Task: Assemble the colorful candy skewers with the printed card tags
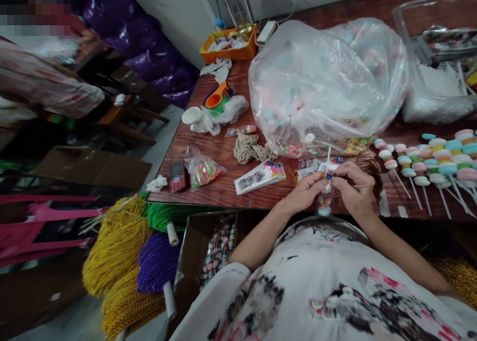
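At the table's front edge, both hands are at a macaron stick [325, 202], a white stick with pastel round pieces stacked on it. Its bare end points away from me and the round pieces hang towards my body. My left hand [312, 187] pinches the stick from the left, just above the pieces. From the right, my right hand [353, 183] has its fingertips closed at the same spot, where something small and blue shows between the hands. Behind them lie printed cards [311, 167]. Similar macaron sticks [443, 157] lie in a group to the right.
A large clear bag [328, 83] of pastel pieces fills the table's back middle. A plastic bin [439, 83] stands at right. Further left are a stack of cards [259, 177], a small bag [203, 170] and orange-handled scissors or tape holder [216, 99]. Below sits a cardboard box [188, 251]; another person is at far left.
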Demonstrator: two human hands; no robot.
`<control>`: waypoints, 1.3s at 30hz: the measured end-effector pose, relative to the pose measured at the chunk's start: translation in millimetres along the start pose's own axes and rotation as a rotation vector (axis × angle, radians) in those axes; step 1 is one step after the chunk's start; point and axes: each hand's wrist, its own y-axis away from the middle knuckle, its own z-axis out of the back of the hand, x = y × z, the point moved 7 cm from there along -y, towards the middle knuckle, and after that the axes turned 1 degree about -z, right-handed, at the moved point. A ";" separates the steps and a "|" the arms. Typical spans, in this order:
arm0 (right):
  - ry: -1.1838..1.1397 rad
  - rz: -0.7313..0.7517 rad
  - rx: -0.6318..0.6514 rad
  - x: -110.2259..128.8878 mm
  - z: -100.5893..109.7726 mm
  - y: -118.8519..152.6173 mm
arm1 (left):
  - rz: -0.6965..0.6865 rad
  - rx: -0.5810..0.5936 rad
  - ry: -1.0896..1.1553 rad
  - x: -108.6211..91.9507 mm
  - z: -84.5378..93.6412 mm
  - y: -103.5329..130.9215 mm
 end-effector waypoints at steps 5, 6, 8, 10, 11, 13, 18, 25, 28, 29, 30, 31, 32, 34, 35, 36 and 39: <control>0.034 -0.066 -0.012 -15.7 9.8 0.1 | 0.164 0.048 0.164 20.4 -4.1 0.4; 0.112 0.033 0.009 -9.3 14.6 -1.4 | 0.199 0.066 0.199 23.1 -6.0 1.4; 0.321 0.334 0.148 10.3 17.9 -1.3 | 0.243 0.112 0.244 23.8 -9.1 3.8; 0.509 0.585 0.402 20.8 12.5 5.9 | 0.280 0.197 0.236 21.0 -12.1 7.2; 0.559 0.646 0.519 21.6 10.8 9.8 | 0.310 0.262 0.212 20.0 -14.2 9.9; 0.587 0.663 0.678 21.0 9.4 16.2 | 0.378 0.414 0.126 19.3 -18.0 17.3; 0.668 0.508 0.822 13.8 -5.0 37.5 | 0.336 0.651 -0.455 16.3 -15.8 33.6; 0.467 0.038 0.662 -9.0 -11.8 48.5 | -0.241 0.402 -1.599 -15.0 -20.0 37.8; 0.610 0.231 0.399 16.0 2.3 46.2 | -0.133 0.361 -1.255 -14.5 -8.1 30.4; 0.663 0.327 0.378 24.5 3.3 48.6 | -0.042 0.399 -1.067 -9.7 -3.9 27.6; 0.691 0.414 0.395 30.5 2.6 52.0 | 0.071 0.456 -0.879 -2.9 -1.0 25.9; 0.698 0.487 0.427 34.0 1.5 55.5 | 0.193 0.519 -0.714 4.3 0.4 25.8; 0.689 0.549 0.461 35.5 0.6 58.9 | 0.308 0.580 -0.589 10.7 0.6 27.3; 0.668 0.621 0.532 33.1 -1.9 64.0 | 0.445 0.669 -0.492 17.8 -1.7 31.5; 0.669 0.620 0.557 29.4 -3.1 64.6 | 0.433 0.693 -0.532 17.7 -3.9 32.4; 0.675 0.592 0.576 24.6 -4.3 63.9 | 0.364 0.696 -0.636 15.6 -6.3 31.8; 0.637 0.361 0.616 6.7 -5.5 53.8 | -0.018 0.540 -1.173 0.9 -14.2 28.1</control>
